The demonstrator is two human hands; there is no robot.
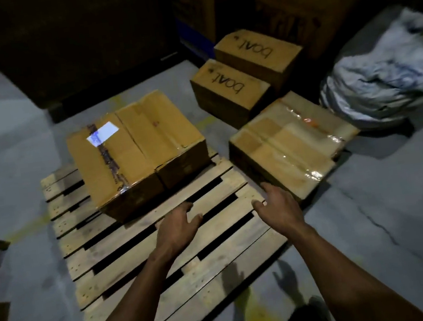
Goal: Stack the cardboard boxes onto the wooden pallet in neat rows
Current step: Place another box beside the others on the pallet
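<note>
Both bare arms reach forward over the wooden pallet (124,243). The left hand (177,226) hovers above its middle slats, fingers loosely spread, holding nothing. The right hand (276,204) hangs at the pallet's right edge, fingers open and relaxed.

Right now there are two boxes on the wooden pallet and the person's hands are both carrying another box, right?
Not quite. The head view shows two boxes on the wooden pallet, but the left hand and right hand are both empty, fingers spread, reaching toward the taped box on the floor beside the pallet.
</note>
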